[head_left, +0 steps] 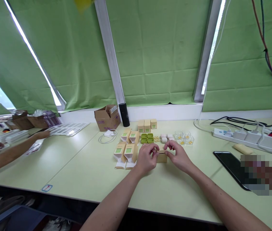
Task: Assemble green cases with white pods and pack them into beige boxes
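Observation:
A small kraft cardboard box point(162, 158) stands in front of me, with a dark slit along its top edge. My left hand point(147, 158) is closed with its fingertips on the box's left top corner. At the opposite corner, the thumb and fingers of my right hand point(177, 154) pinch the top edge. Left of the hands are several flat-sided kraft boxes with green labels and open white flaps point(119, 154). Just beyond lie green square trays point(147, 138), small yellow pieces point(156, 139), white pieces point(166, 138) and clear cups with yellow centres point(184, 138).
Three closed kraft boxes point(147, 125) stand at the back, near a brown carton point(107, 118) and a black bottle point(124, 115). A white cable point(108, 134) lies left. A phone point(232, 168) and power strip point(246, 138) are right. Another person's arm point(13, 152) reaches in at left.

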The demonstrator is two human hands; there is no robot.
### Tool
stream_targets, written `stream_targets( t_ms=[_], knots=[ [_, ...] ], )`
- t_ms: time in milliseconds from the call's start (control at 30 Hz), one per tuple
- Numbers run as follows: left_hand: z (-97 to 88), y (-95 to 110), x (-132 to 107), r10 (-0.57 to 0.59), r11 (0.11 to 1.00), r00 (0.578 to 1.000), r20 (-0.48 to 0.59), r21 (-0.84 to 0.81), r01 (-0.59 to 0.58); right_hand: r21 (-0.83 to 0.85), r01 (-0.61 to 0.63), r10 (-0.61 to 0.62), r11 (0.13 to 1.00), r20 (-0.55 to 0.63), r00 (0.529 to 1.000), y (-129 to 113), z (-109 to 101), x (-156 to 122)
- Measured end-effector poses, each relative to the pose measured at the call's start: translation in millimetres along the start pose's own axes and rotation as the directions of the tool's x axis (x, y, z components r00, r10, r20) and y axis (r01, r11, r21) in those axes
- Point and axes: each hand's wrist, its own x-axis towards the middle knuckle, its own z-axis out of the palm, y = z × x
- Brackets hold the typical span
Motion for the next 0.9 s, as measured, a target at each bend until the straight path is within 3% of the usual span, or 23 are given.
stream_targets(
  t_ms=[500, 900],
  knots=[
    [0.6, -3.4, -0.8, 0.068, 0.997, 0.997, -0.017, 0.019, -0.068, 0.009, 0.015, -0.015, 1.0, 0.054, 0.998, 2.4, -0.6, 1.6],
    [0.6, -3.8, -0.5, 0.066, 0.997, 0.997, -0.047, 0.046, -0.064, 0.083, -0.075, 0.067, 0.994, 0.095, 0.993, 1.7, -0.1, 2.4]
  ],
)
